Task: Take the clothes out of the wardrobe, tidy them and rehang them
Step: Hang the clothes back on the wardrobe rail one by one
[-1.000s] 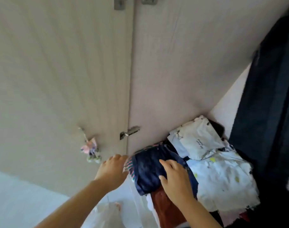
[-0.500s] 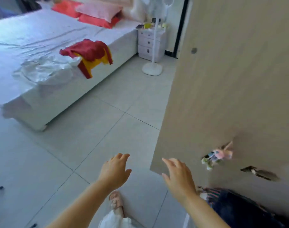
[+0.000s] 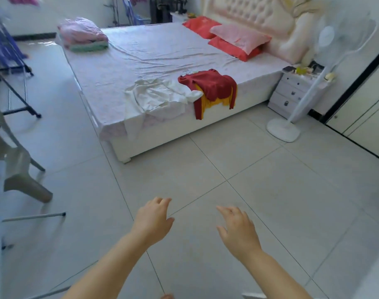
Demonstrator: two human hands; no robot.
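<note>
Left hand (image 3: 154,221): held out palm down over the floor (image 3: 270,201), fingers loosely spread and relaxed; nothing is gripped.
Right hand (image 3: 238,229): held out beside the left one and apart from it, palm down, fingers relaxed and slightly spread; nothing is gripped.
Red and yellow garment (image 3: 210,87): seen well ahead of both hands, draped over the near edge of the bed (image 3: 152,50), with part of it hung down the bed's side.
White garment (image 3: 158,96): laid crumpled on the bed ahead of the left hand, touching the red and yellow garment on its left; one end is hung over the bed's corner.
Folded pile (image 3: 83,35): pink and green cloth stacked at the far corner of the bed, well beyond the left hand.
Pillows (image 3: 233,39): red and pink, placed at the headboard, far ahead of the right hand.
Fan (image 3: 283,130): stood on the floor ahead and to the right of the right hand, just beside a nightstand (image 3: 292,91).
Chair (image 3: 18,160): grey, seen only in part, to the left of the left hand.
</note>
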